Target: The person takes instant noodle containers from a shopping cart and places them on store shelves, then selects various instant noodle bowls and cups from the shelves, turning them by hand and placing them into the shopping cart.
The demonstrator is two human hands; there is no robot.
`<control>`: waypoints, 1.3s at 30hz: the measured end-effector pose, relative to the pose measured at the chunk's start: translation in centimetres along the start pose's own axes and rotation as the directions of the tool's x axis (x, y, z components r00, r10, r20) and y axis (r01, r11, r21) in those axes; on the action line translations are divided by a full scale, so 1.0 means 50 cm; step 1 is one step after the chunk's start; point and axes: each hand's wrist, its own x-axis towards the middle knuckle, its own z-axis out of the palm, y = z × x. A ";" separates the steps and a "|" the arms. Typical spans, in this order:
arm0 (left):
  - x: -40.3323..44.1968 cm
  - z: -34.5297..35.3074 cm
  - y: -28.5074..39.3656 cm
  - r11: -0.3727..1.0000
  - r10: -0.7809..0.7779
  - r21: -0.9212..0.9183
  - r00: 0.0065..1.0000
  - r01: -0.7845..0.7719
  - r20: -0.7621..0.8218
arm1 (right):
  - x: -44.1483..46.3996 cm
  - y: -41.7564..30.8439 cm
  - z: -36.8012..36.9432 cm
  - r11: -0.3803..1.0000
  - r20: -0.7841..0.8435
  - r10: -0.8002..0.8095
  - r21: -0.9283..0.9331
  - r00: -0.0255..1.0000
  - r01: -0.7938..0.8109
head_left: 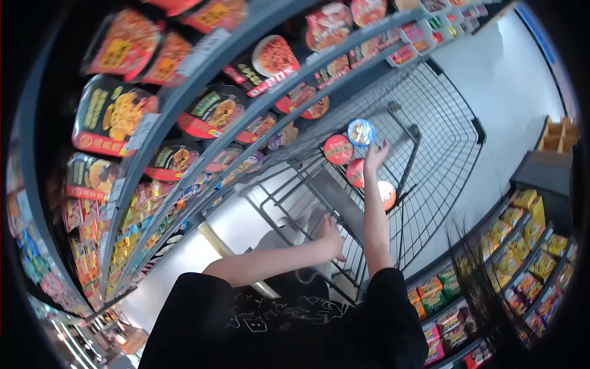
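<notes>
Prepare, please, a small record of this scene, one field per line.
Cart: wire shopping cart
Containers seen within its outline: blue-topped container, two red-topped containers, orange-and-white container
Right hand: fingers apart, at the blue-topped container; contact unclear
Left hand: open, near the cart's person-side end
Left side: shelved packaged foods
Lower right: shelved colourful packets
</notes>
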 end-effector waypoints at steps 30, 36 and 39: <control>-0.340 0.361 -0.137 0.452 -0.012 0.077 -0.092 -0.889 -0.996 | -0.514 -0.246 0.004 0.985 0.814 0.154 -0.172 0.561 -0.019; -0.303 0.404 -0.185 0.986 0.077 0.082 -0.036 -0.144 -0.996 | -0.599 -0.346 0.051 0.798 0.639 0.325 -0.581 0.697 0.160; -0.360 0.438 -0.205 0.997 0.030 0.029 0.027 -0.065 -0.999 | -0.725 -0.428 0.087 0.925 0.700 0.013 -0.279 0.714 0.257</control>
